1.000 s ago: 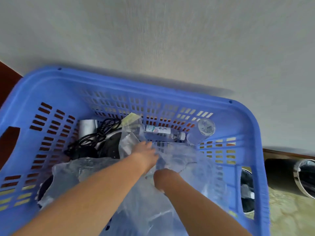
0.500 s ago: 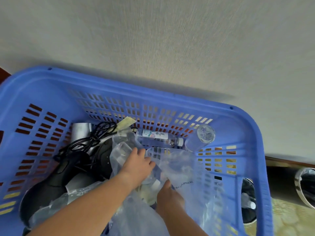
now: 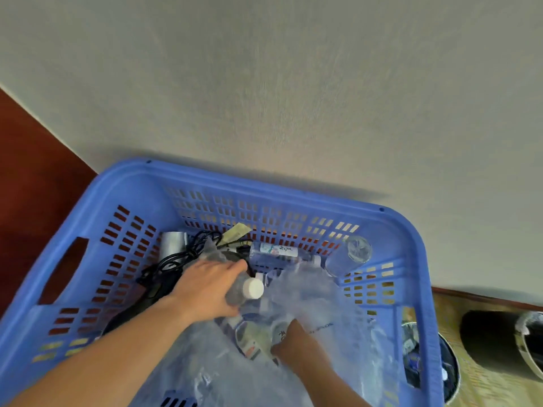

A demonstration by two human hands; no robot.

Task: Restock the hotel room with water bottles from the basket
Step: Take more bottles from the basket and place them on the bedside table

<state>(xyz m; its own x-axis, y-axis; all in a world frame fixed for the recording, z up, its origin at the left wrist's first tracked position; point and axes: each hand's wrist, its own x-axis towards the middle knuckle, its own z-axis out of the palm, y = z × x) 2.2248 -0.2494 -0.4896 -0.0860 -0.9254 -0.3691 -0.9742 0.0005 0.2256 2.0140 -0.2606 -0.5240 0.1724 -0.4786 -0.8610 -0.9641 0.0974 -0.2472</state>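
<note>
A blue slotted basket (image 3: 88,218) stands against a pale wall. My left hand (image 3: 210,284) is closed around a clear water bottle with a white cap (image 3: 251,288), its cap pointing right above the clutter. My right hand (image 3: 296,340) is pushed down into a crumpled clear plastic wrap (image 3: 332,306) in the basket's middle; its fingers are hidden, and I cannot tell what it grips. A second water bottle (image 3: 277,252) lies on its side along the far wall. A third water bottle (image 3: 351,255) leans in the far right corner, base toward me.
A black cable (image 3: 182,254) and a silver cylinder (image 3: 172,243) lie at the basket's far left, over a dark appliance. Dark wood (image 3: 32,177) shows on the left. A round black bin (image 3: 499,342) sits right of the basket on a yellowish floor.
My left hand has pulled a capped bottle up out of the plastic wrap. My right hand has sunk deeper into the wrap. The view has tilted upward, showing more wall.
</note>
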